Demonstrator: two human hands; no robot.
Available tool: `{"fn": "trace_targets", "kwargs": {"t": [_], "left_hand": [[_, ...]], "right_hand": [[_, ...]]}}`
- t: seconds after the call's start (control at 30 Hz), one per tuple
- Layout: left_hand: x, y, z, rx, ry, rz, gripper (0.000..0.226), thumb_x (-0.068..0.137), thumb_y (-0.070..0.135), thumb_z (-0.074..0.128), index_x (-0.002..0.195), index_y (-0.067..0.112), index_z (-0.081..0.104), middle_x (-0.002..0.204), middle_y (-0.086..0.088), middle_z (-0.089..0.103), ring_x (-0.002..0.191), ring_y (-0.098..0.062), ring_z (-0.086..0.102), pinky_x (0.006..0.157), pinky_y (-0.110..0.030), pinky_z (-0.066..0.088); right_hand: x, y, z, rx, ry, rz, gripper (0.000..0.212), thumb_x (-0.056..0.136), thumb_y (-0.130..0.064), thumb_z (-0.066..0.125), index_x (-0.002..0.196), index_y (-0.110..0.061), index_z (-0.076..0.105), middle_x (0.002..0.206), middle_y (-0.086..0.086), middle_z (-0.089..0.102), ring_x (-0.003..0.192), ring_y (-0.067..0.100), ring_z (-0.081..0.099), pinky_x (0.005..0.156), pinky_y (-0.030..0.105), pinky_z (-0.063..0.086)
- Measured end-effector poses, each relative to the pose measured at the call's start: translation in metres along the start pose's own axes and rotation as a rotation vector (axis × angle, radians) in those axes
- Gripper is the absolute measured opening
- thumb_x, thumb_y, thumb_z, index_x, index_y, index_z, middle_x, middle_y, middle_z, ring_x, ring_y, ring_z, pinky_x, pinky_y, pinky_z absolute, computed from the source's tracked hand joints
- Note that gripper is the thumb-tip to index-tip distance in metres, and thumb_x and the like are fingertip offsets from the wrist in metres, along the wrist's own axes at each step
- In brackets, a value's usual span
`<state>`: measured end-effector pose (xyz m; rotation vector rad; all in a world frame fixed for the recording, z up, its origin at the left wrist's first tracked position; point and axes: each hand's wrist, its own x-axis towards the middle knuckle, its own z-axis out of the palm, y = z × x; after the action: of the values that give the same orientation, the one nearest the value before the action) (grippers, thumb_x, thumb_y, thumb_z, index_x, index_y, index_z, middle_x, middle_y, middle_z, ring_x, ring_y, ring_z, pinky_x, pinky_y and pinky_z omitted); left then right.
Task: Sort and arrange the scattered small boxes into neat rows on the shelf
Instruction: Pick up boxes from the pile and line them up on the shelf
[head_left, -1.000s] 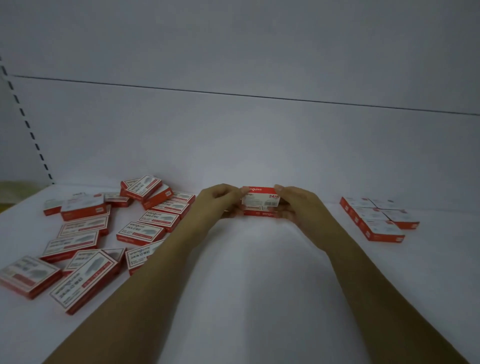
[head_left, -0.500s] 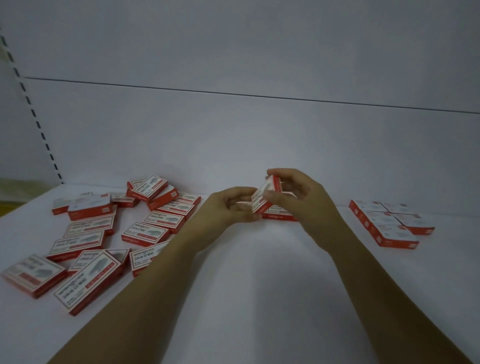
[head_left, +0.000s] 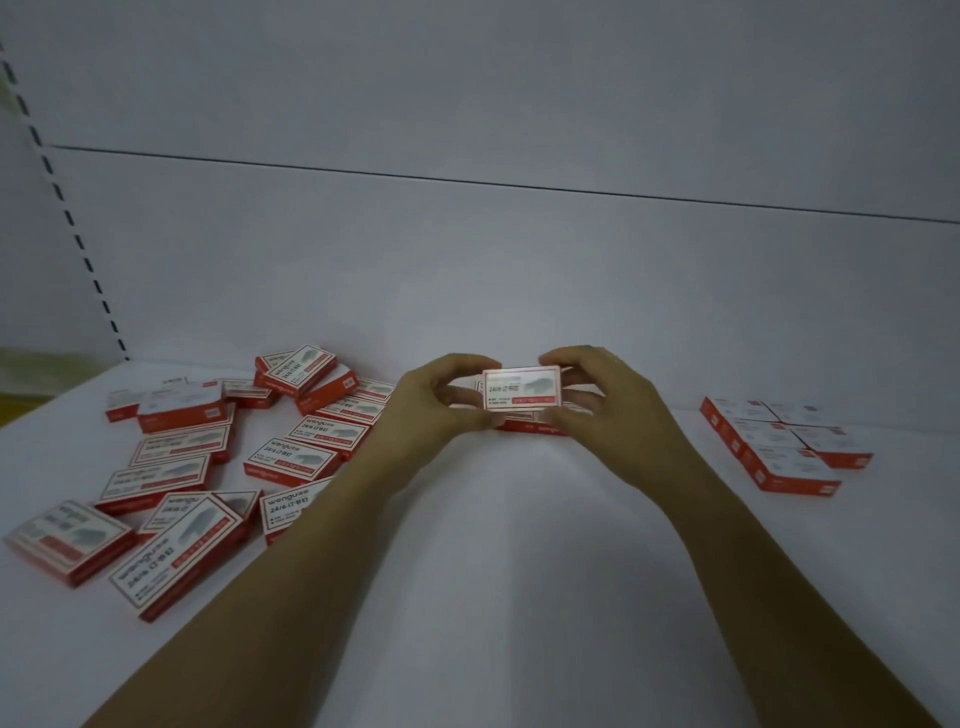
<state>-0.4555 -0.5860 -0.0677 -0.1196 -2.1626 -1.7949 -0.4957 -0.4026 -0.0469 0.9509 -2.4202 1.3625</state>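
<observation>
Head view. The left hand (head_left: 436, 400) and right hand (head_left: 608, 405) meet at mid-frame, both pinching one held box (head_left: 522, 388) between them. Its long side runs horizontal. The white printed face is turned toward the camera with a red border round it, and the print is blurred.

The left fingers (head_left: 480, 364) curl over the box's top left corner, with the thumb under the lower left corner. The right fingers (head_left: 556, 359) curl over the top right corner, with the thumb under the lower right. The box sits between the two sets of fingertips, gripped at both ends, its middle bare.

Just below it a lower box (head_left: 524, 426) lies flat on the shelf (head_left: 519, 571), partly hidden by the hands. I cannot tell whether the two boxes touch.

The scattered boxes (head_left: 291, 457) fill the left of the frame, loose, at mixed angles, some overlapping. The tidy boxes (head_left: 779, 452) sit at right in rows, edges touching, well apart from the hands. A white back panel (head_left: 467, 260) fills the frame above, with a slotted upright (head_left: 67, 208) at upper left.
</observation>
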Motion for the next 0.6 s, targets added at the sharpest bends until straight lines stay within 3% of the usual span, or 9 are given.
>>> {"fn": "trace_targets", "kwargs": {"t": [0.1, 0.23, 0.4, 0.6], "left_hand": [[-0.005, 0.009, 0.004, 0.063, 0.003, 0.062, 0.045, 0.068, -0.006, 0.076, 0.106, 0.016, 0.066, 0.1, 0.0, 0.07, 0.081, -0.017, 0.065, 0.076, -0.028, 0.058], [-0.012, 0.015, 0.012, 0.204, -0.015, 0.172, 0.043, 0.068, 0.001, 0.08, 0.105, 0.018, 0.065, 0.101, 0.007, 0.066, 0.078, -0.01, 0.062, 0.071, -0.023, 0.057], [-0.015, 0.016, 0.012, 0.242, 0.005, 0.234, 0.043, 0.068, 0.005, 0.08, 0.105, 0.021, 0.063, 0.106, 0.011, 0.064, 0.08, -0.002, 0.061, 0.07, -0.017, 0.054], [-0.013, 0.006, 0.004, 0.364, 0.116, 0.211, 0.04, 0.076, 0.009, 0.075, 0.107, 0.027, 0.057, 0.104, 0.013, 0.063, 0.089, -0.003, 0.062, 0.073, -0.014, 0.053]], "right_hand": [[-0.002, 0.009, -0.003, -0.008, -0.063, 0.117, 0.036, 0.079, -0.006, 0.068, 0.103, -0.029, 0.054, 0.1, -0.01, 0.061, 0.09, -0.003, 0.061, 0.073, 0.01, 0.051], [-0.004, 0.011, 0.005, 0.029, -0.134, 0.133, 0.031, 0.084, -0.007, 0.064, 0.105, -0.025, 0.051, 0.098, -0.012, 0.058, 0.082, -0.006, 0.059, 0.062, 0.001, 0.044], [-0.006, 0.013, 0.018, -0.018, -0.132, 0.065, 0.033, 0.088, -0.007, 0.059, 0.117, -0.019, 0.051, 0.106, -0.009, 0.058, 0.091, 0.003, 0.057, 0.067, -0.003, 0.04], [-0.003, 0.01, 0.016, -0.137, 0.11, -0.1, 0.041, 0.079, 0.005, 0.064, 0.116, -0.011, 0.056, 0.12, 0.003, 0.048, 0.099, 0.011, 0.056, 0.075, -0.003, 0.042]]}}
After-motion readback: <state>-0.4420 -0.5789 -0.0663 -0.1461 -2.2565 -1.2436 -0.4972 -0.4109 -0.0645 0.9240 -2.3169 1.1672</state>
